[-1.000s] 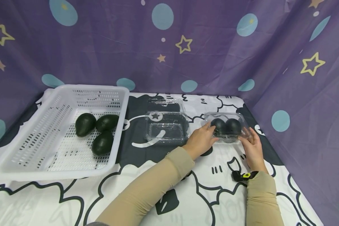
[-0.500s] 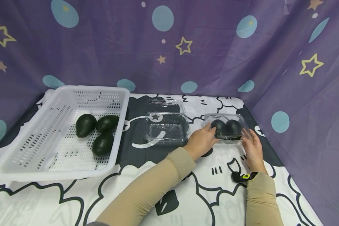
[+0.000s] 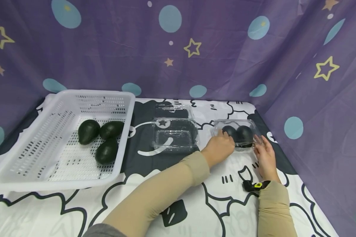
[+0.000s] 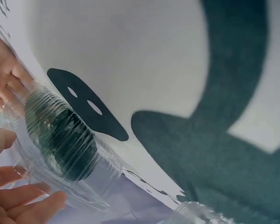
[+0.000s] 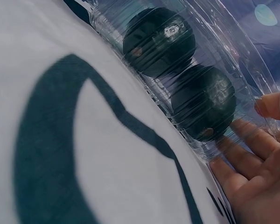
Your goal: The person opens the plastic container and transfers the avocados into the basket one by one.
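Two dark green avocados (image 5: pixel 203 102) lie side by side in a clear plastic clamshell box (image 3: pixel 240 124) at the right of the table. My left hand (image 3: pixel 221 148) is at the box's front left corner in the head view. In the left wrist view, its spread fingers (image 4: pixel 42 205) touch the plastic edge, with the thumb apart from them. My right hand (image 3: pixel 266 157) holds the box's right end. The right wrist view shows its thumb (image 5: pixel 273 106) at the rim and its fingers lower, against the side wall.
A white perforated basket (image 3: pixel 62 183) with three avocados (image 3: pixel 89 131) stands at the left. Between basket and hands lies another clear clamshell box (image 3: pixel 175 133), its lid raised at the back. A purple curtain (image 3: pixel 225 56) hangs behind the patterned tablecloth (image 3: pixel 130 200).
My left hand has shifted slightly right and toward the box's front edge, covering part of the left avocado. The right hand has slid slightly up the box's right end.
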The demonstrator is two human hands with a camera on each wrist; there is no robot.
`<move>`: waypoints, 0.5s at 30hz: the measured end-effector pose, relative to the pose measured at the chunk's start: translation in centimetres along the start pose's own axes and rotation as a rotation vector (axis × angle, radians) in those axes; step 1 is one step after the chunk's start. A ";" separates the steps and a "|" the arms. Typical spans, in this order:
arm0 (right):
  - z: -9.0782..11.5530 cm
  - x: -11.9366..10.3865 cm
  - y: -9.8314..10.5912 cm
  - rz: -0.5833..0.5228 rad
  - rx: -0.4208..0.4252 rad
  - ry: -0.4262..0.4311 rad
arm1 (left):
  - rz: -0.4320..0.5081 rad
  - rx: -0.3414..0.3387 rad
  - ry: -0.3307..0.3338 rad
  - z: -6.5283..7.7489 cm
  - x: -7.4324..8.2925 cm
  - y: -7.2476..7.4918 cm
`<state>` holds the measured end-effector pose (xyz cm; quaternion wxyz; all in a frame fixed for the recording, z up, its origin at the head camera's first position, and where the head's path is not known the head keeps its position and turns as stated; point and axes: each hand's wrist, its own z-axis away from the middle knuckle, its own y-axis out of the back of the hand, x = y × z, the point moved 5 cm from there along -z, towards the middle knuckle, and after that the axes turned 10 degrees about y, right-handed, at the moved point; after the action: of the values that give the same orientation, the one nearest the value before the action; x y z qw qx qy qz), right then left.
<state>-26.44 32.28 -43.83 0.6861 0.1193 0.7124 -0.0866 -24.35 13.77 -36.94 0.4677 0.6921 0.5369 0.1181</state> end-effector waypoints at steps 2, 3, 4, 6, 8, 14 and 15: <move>0.0 0.0 0.1 -0.002 0.004 0.000 | -0.037 0.004 -0.019 -0.2 0.3 0.1; 0.0 0.1 0.1 -0.001 0.003 0.000 | -0.054 0.007 -0.023 -0.3 0.4 0.1; -0.1 0.1 0.1 -0.001 0.003 0.000 | -0.072 0.002 -0.028 -0.4 0.6 0.1; -0.1 0.1 0.1 -0.002 0.003 -0.001 | -0.091 -0.015 -0.027 -0.5 0.9 0.1; -0.1 0.2 0.2 0.002 -0.002 -0.002 | -0.101 -0.033 -0.010 -0.5 1.3 -0.1; -0.3 0.3 0.3 0.006 0.000 -0.001 | -0.105 -0.053 0.059 -0.4 2.5 -0.6; -0.3 0.3 0.3 0.004 0.000 0.003 | -0.116 -0.054 0.070 -0.5 2.7 -0.6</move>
<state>-26.64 32.68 -44.10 0.6851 0.1209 0.7133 -0.0853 -23.99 16.29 -38.10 0.4732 0.6425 0.5887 0.1293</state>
